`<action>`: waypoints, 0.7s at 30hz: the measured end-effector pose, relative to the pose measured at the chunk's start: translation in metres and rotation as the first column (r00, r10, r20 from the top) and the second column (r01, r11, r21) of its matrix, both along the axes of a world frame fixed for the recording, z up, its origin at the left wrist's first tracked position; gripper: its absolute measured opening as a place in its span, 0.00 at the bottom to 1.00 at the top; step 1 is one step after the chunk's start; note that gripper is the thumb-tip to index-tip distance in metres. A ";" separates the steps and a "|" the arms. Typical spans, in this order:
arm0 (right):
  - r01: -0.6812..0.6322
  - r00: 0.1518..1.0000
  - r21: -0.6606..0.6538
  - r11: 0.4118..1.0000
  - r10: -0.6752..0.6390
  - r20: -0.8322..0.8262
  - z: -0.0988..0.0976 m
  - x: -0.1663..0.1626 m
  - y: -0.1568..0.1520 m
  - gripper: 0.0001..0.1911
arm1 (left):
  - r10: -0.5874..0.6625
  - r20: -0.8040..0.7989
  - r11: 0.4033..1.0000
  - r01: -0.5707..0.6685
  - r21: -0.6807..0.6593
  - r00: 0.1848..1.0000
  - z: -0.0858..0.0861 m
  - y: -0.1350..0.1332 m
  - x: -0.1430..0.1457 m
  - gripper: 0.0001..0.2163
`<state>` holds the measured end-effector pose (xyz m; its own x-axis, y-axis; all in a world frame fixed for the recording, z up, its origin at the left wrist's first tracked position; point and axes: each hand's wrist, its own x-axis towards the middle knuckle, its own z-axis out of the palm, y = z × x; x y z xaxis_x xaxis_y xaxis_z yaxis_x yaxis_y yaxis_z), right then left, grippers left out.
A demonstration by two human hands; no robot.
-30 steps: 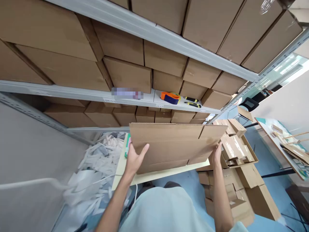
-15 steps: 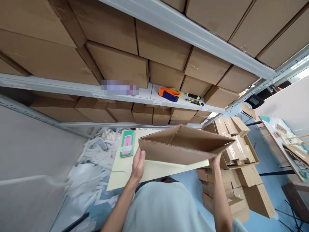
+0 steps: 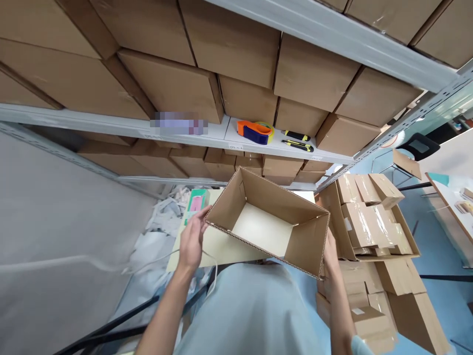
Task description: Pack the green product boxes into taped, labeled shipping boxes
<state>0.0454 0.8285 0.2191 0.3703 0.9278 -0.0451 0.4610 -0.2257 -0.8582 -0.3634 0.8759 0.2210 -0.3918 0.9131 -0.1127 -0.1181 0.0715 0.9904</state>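
An open cardboard box (image 3: 268, 195) is held between my two hands above a pale yellow table (image 3: 221, 249). Its four walls stand spread into a rectangle, and a pale surface shows inside at the far end. My left hand (image 3: 192, 239) grips the left corner, with the thumb near the rim. At the right end wall, my right hand (image 3: 330, 251) holds the box from outside, its fingers partly hidden. A green and pink package (image 3: 195, 202) lies on the table beyond my left hand, partly covered by it.
Metal shelving (image 3: 210, 137) full of brown cartons rises in front. On its ledge lie orange and blue tape rolls (image 3: 254, 132) and yellow-black cutters (image 3: 297, 143). Taped boxes fill a large carton (image 3: 402, 231) at right. White scraps (image 3: 166, 217) lie at left; a cable (image 3: 216, 266) hangs nearby.
The box has gone from a flattened, narrow opening to a wide rectangle, and has tilted so its inside faces me. My left hand has shifted a little left. The view has turned slightly.
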 end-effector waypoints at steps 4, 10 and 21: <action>-0.005 0.999 -0.080 0.997 0.002 -0.034 0.040 -0.002 -0.019 0.37 | 0.018 -0.374 1.000 -0.008 0.029 0.927 0.043 0.026 -0.007 0.28; -0.096 0.922 -0.222 0.970 0.171 0.348 0.076 -0.023 -0.026 0.20 | -0.124 -0.654 0.985 0.013 -0.171 0.746 0.061 0.048 -0.002 0.20; -0.171 0.720 -0.264 0.949 0.303 0.625 0.100 -0.013 0.048 0.12 | 0.025 -0.862 0.988 -0.143 -0.056 0.506 0.083 -0.023 0.022 0.15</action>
<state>0.0326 0.8765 0.3191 0.1386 0.9893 -0.0467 0.9479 -0.1461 -0.2830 -0.3412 0.8525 0.3038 -0.4249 0.8755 0.2300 0.7722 0.2179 0.5968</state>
